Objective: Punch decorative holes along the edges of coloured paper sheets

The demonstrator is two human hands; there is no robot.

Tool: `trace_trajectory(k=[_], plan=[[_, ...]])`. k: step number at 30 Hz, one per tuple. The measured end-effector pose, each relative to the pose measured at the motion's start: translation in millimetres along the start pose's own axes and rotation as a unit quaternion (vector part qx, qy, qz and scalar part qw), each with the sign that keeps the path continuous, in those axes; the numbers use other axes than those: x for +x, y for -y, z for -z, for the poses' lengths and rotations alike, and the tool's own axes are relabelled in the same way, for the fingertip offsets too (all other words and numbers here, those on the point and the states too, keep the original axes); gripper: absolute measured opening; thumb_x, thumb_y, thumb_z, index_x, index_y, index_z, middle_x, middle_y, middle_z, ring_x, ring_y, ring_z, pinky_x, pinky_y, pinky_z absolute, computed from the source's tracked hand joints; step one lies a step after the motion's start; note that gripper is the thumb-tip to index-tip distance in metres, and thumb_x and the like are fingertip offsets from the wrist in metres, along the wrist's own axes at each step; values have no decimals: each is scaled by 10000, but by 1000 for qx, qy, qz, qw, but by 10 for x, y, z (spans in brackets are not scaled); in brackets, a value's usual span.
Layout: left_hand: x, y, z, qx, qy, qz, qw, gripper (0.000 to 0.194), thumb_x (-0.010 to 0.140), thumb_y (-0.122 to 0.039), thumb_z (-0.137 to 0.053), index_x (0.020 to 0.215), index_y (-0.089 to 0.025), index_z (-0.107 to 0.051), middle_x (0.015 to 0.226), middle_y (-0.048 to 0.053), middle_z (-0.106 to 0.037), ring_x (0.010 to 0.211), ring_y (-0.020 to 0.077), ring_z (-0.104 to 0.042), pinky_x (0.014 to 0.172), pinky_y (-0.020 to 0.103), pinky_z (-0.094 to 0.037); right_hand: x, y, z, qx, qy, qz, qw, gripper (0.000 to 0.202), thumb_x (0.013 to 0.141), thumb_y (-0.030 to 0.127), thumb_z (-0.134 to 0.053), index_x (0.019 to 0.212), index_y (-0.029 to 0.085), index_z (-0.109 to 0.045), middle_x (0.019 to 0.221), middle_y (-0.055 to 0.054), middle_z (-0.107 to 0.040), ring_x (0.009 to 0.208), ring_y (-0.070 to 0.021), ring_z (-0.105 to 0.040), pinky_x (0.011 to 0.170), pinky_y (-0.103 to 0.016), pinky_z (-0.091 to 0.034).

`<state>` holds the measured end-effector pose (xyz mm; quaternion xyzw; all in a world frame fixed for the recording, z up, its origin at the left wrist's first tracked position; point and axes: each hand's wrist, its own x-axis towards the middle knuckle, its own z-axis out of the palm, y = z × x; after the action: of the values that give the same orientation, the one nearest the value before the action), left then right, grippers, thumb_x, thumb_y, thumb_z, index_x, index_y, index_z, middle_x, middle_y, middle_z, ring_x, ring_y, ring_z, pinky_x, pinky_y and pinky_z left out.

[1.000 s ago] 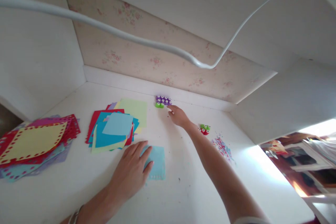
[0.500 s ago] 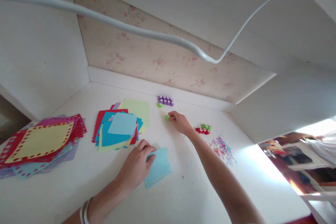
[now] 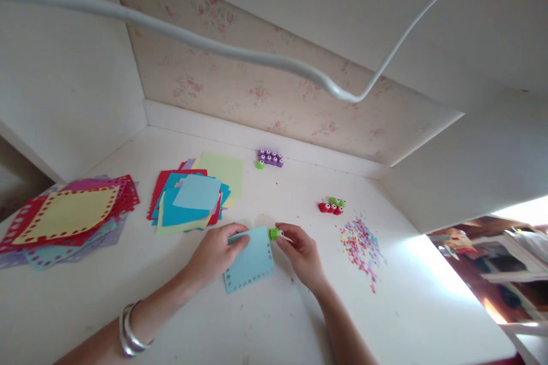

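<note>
My left hand [image 3: 222, 251] pinches a light blue paper sheet [image 3: 252, 262] by its upper left part, thumb on top. Small punched holes run along the sheet's lower and right edges. Between the thumb and fingers of my right hand [image 3: 301, 254] is a small green craft punch [image 3: 274, 234], at the sheet's upper right corner. Whether the paper sits inside its slot I cannot tell. Farther back, several purple punches [image 3: 270, 158] stand in rows, with another green punch [image 3: 260, 165] beside them.
On the left lies a pile of hole-edged sheets [image 3: 68, 214]; nearer the middle is a stack of plain coloured paper [image 3: 199, 191]. Red punches [image 3: 329, 208] and green ones stand at right, near scattered confetti [image 3: 359, 242]. A white cable [image 3: 240, 52] hangs across the view.
My right hand has brought the green punch nearer, from the back of the table to the sheet's upper right corner. The sheet has turned slightly and shifted left with my left hand.
</note>
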<state>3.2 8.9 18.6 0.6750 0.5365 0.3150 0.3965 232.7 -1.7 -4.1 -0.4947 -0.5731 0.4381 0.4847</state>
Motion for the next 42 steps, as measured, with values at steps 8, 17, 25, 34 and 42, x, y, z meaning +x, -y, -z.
trace_trajectory(k=[8, 17, 25, 34, 42], plan=[[7, -8, 2, 10, 10, 6, 1000, 271, 871, -375, -542, 963, -208, -735, 1009, 14, -767, 951, 221, -705, 852, 302, -520, -23, -21, 8, -15, 25, -4, 1000, 185, 839, 310, -712, 1011, 242, -697, 1147, -61, -694, 994, -216, -690, 880, -372, -588], [9, -18, 10, 4, 14, 33, 999, 288, 858, -370, -549, 988, -192, -734, 1033, 29, -761, 989, 231, -690, 895, 314, -500, -15, -42, 8, -1, 20, 1, 1000, 197, 837, 292, -718, 1024, 237, -687, 1145, -62, -696, 985, -209, -693, 879, -369, -590], [6, 2, 1, 6, 10, 21, 1000, 265, 857, -353, -558, 980, -201, -737, 1029, 22, -765, 985, 226, -696, 886, 310, -507, -26, -9, 10, -38, 40, 27, 998, 161, 844, 269, -711, 1001, 238, -703, 1150, -61, -682, 1014, -206, -677, 923, -375, -576], [6, 66, -67, 69, 4, -27, 997, 237, 897, -334, -552, 1001, -211, -726, 1012, 18, -771, 950, 210, -707, 854, 312, -520, -43, -16, -3, -135, 63, 61, 987, 186, 854, 269, -694, 1037, 241, -712, 1117, -69, -704, 972, -210, -685, 876, -369, -576], [-95, 75, -136, 173, -64, -138, 973, 256, 928, -267, -546, 1154, -215, -653, 1183, 56, -685, 1123, 244, -603, 997, 429, -422, 2, 53, -3, -210, 48, 56, 975, 182, 929, 329, -597, 1037, 250, -721, 1043, -51, -731, 930, -195, -679, 841, -337, -543]])
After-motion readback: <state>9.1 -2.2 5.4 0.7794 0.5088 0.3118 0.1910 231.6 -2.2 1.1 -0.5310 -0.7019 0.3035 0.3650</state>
